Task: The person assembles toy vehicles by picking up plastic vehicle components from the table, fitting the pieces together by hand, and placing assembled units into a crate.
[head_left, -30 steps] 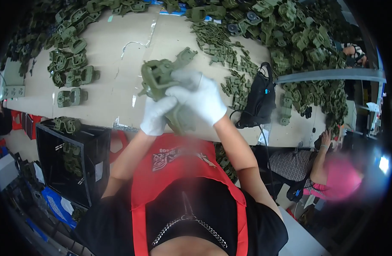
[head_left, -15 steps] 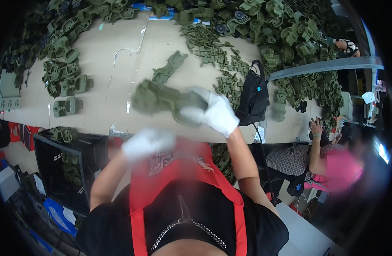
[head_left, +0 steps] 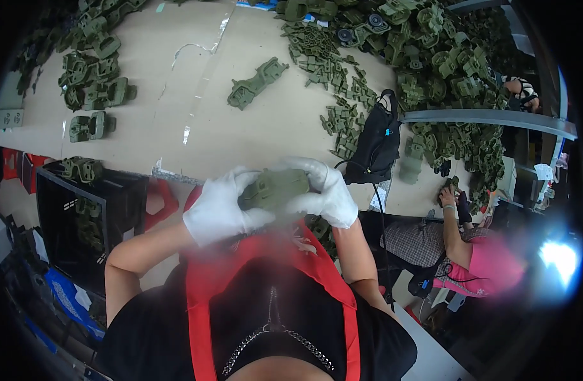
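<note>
Green plastic part [head_left: 275,189] held between both gloved hands, before red apron [head_left: 206,333], at near edge of table [head_left: 145,127]. Left hand [head_left: 218,206] half-curled, gripping its left side; right hand [head_left: 326,193] half-curled round right side. Beyond, single green piece [head_left: 258,83] lies on tabletop; black bag [head_left: 372,143] rests to right.

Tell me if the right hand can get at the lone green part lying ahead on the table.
Probably not right now: the right hand is occupied, holding another green part with the left hand. Once free, it could likely reach the lone green part ahead.
</note>
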The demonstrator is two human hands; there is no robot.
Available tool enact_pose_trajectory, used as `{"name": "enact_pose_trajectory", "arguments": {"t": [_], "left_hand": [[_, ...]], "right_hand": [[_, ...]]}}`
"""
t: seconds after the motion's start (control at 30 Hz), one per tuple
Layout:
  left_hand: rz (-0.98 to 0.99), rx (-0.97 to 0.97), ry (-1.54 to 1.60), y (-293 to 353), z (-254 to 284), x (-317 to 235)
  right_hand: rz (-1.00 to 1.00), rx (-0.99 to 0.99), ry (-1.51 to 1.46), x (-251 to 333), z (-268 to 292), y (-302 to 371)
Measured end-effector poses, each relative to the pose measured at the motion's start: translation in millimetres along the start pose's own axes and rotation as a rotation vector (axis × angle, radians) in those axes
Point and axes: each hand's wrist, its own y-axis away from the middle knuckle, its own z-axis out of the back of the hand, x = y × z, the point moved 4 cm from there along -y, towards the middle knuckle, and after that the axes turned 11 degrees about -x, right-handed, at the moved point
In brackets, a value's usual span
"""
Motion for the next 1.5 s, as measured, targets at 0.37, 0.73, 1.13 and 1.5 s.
{"name": "enact_pose_trajectory", "arguments": {"t": [0.37,0.73,1.13,1.5], "left_hand": [[0.240,-0.018,0.345,-2,-8,6],[0.481,-0.022,0.783,11,8,46],[0.162,0.028,0.135,15,1,48],[0.233,-0.036,0.355,23,-7,36]], "right_hand": [[0.145,-0.256,0.263,2,-22,1],[0.095,-0.469,-0.044,-35,54,-2],[0.110,0.012,1.207,-10,-68,-20],[0.067,-0.079,0.393,-42,-39,-7]]}}
